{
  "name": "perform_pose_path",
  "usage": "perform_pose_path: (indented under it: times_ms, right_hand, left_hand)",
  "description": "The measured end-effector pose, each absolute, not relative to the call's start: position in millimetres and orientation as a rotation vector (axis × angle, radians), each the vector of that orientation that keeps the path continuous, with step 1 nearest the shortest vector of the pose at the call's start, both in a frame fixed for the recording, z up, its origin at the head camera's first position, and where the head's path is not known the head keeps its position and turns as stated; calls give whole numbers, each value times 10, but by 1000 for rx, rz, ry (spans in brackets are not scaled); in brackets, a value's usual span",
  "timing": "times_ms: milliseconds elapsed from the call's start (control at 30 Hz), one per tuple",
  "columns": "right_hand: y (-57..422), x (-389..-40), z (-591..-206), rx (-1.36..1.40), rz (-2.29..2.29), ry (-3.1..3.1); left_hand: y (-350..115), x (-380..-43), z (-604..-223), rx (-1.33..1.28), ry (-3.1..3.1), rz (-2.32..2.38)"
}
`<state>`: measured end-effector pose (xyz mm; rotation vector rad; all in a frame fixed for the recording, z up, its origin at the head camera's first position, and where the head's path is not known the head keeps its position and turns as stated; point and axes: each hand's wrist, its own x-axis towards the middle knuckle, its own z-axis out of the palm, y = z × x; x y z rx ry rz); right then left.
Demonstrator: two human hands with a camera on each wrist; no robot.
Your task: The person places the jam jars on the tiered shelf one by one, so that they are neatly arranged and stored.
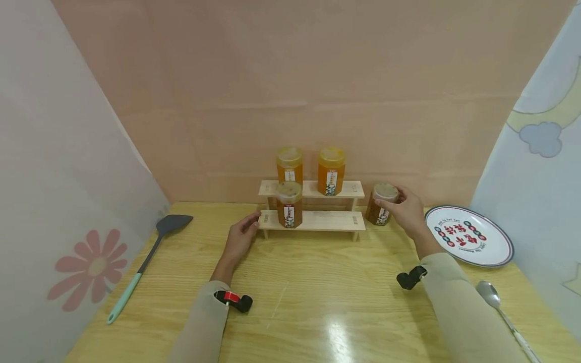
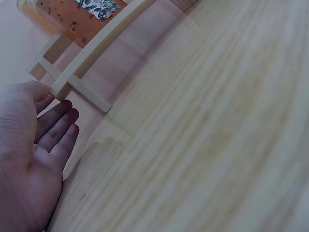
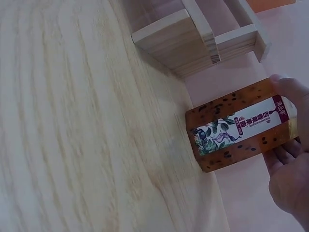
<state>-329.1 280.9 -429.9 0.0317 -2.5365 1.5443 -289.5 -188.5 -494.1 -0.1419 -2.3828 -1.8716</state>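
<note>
A two-step wooden rack point(image 1: 333, 220) stands near the back of the table. My left hand point(image 1: 242, 233) is at the left end of its lower step, where thumb and forefinger pinch the step's end point(image 2: 62, 88); the other fingers lie loosely bent. To the right of the rack, my right hand point(image 1: 407, 212) grips a brown honey jar point(image 1: 379, 209) round its lid. In the right wrist view the jar point(image 3: 236, 128) shows dark seeds and a white label. Another brown jar point(image 1: 289, 206) is on the lower step, and two orange jars point(image 1: 290, 165) point(image 1: 332, 174) are on the upper one.
A white oval plate point(image 1: 492, 247) with red lettering lies at the right, with a metal spoon point(image 1: 490, 295) in front of it. A dark spatula point(image 1: 147, 259) with a mint handle lies at the left. Covered walls point(image 1: 290, 75) enclose the table's back and sides.
</note>
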Motion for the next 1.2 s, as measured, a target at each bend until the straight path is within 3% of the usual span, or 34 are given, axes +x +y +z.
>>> perform_pose_path:
  times_ms: [1200]
  right_hand:
    - [2742, -2679, -3737, 49, 1603, -2494]
  left_hand:
    - [-1862, -2884, -4965, -163, -2373, -1856]
